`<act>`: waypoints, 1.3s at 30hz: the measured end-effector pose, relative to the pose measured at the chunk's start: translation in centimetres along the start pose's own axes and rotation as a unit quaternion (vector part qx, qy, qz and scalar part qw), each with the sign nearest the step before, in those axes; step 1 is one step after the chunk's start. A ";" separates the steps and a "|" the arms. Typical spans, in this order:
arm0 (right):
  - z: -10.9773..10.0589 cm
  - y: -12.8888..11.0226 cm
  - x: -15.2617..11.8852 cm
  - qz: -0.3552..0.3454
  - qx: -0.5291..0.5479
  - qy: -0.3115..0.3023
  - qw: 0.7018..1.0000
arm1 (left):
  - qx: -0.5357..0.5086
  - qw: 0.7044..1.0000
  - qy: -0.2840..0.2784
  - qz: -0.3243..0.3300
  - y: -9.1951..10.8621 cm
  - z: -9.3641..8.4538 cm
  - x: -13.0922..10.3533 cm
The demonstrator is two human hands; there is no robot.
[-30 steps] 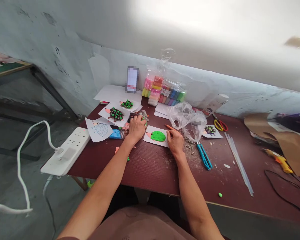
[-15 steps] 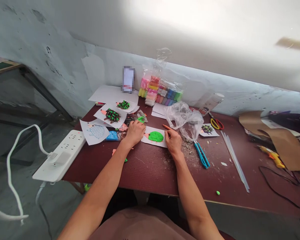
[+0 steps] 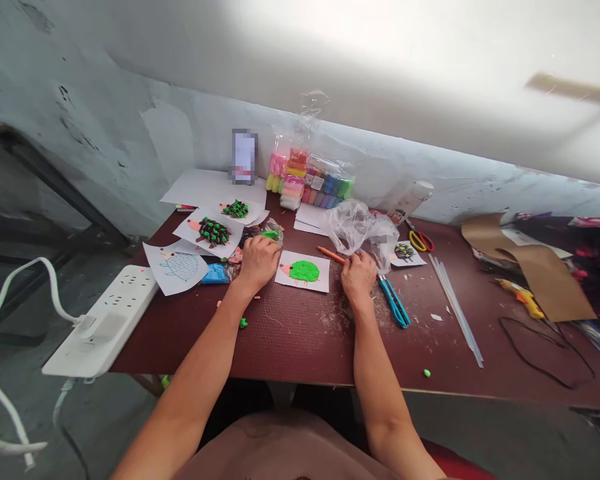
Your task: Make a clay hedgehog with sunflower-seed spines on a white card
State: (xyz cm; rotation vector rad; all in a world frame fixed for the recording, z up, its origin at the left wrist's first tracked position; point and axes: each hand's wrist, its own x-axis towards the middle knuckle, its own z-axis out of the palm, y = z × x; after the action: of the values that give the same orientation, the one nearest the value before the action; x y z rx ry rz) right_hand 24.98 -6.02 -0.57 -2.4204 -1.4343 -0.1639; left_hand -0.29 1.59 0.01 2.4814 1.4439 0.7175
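A white card (image 3: 303, 271) with a green clay hedgehog body (image 3: 305, 270) and a pink snout lies flat between my hands. My left hand (image 3: 260, 259) rests at the left of the card, beside green clay in a clear wrapper (image 3: 272, 235); its fingers curl down and their tips are hidden. My right hand (image 3: 359, 272) is on the table at the right of the card, over the spot where seeds lie, fingertips hidden. An orange pencil (image 3: 331, 254) lies just left of its fingers. Crumpled clear plastic (image 3: 353, 227) sits behind that hand.
Hedgehog cards (image 3: 214, 231) and a blue-drawn hedgehog sheet (image 3: 180, 268) lie left. Packs of coloured clay (image 3: 293, 180) and a phone (image 3: 243, 157) stand behind. A blue cutter (image 3: 394, 302), scissors (image 3: 421, 241), glue sticks (image 3: 457, 311) and a glue gun (image 3: 523, 297) are right. A power strip (image 3: 103, 320) borders the left edge.
My right hand has left the card's right edge and moved right, onto the table. My left hand stays beside the card, which now shows fully. The whole view has shifted slightly.
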 end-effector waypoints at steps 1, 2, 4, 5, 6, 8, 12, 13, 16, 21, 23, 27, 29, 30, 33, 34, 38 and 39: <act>0.1 0.0 0.0 -0.003 0.001 0.008 1.000 | -0.008 1.000 0.008 0.000 0.2 -0.1 0.0; 0.2 -0.1 -0.1 -0.008 0.006 0.017 1.000 | -0.016 1.000 0.016 0.002 0.5 -0.3 0.0; 0.4 -0.3 -0.1 -0.018 0.021 0.031 0.999 | -0.023 0.999 0.030 0.018 1.5 -0.8 0.1; 0.5 -0.5 0.0 -0.022 0.030 0.038 0.999 | -0.023 0.999 0.032 0.038 2.2 -1.0 0.2; 0.5 -0.6 0.0 -0.025 0.038 0.045 0.998 | -0.020 0.997 0.025 0.066 3.0 -1.2 0.4; 0.5 -0.9 0.0 -0.029 0.050 0.056 0.997 | -0.006 0.992 -0.001 0.125 5.0 -1.2 1.2; -0.1 -1.5 0.0 -0.055 0.060 0.065 0.995 | 0.028 0.974 -0.027 0.225 8.6 0.0 3.7; -0.2 -1.6 0.0 -0.064 0.057 0.066 0.994 | 0.028 0.971 -0.032 0.234 9.1 0.5 4.4; -0.6 -1.7 0.2 -0.083 0.034 0.063 0.994 | 0.003 0.975 -0.039 0.217 10.0 1.4 6.5; -0.8 -1.4 2.5 -0.052 -0.011 0.013 0.998 | -0.074 0.988 -0.019 0.133 10.0 0.3 9.1; -1.0 -1.5 3.9 -0.042 -0.021 -0.010 0.999 | -0.101 0.987 -0.023 0.123 10.2 -0.4 9.7; -1.9 -2.1 6.4 -0.097 -0.054 -0.022 0.994 | -0.122 0.982 -0.043 0.136 10.8 -0.8 9.9; -2.2 -2.3 7.0 -0.120 -0.084 -0.066 0.987 | -0.128 0.981 -0.048 0.137 11.0 -0.5 9.7; -2.3 -2.2 7.0 -0.125 -0.101 -0.100 0.982 | -0.130 0.981 -0.047 0.136 11.0 -0.4 9.6; -2.3 -1.5 6.3 -0.122 -0.136 -0.170 0.968 | -0.127 0.982 -0.044 0.133 10.8 -0.3 9.4; -2.3 -1.2 5.9 -0.116 -0.135 -0.174 0.969 | -0.125 0.982 -0.044 0.135 10.7 -0.3 9.3; -2.3 -0.4 5.3 -0.115 -0.056 -0.167 0.978 | -0.125 0.979 -0.047 0.151 10.5 -0.6 9.2; -2.3 -0.5 5.6 -0.115 -0.032 -0.159 0.980 | -0.128 0.978 -0.046 0.156 10.4 -0.7 9.2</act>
State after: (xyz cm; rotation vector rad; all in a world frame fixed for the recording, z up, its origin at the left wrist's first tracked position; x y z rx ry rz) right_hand 27.38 -1.92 3.19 -2.4072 -1.8752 0.1350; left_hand 11.14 4.05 7.54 2.5209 0.8748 0.7744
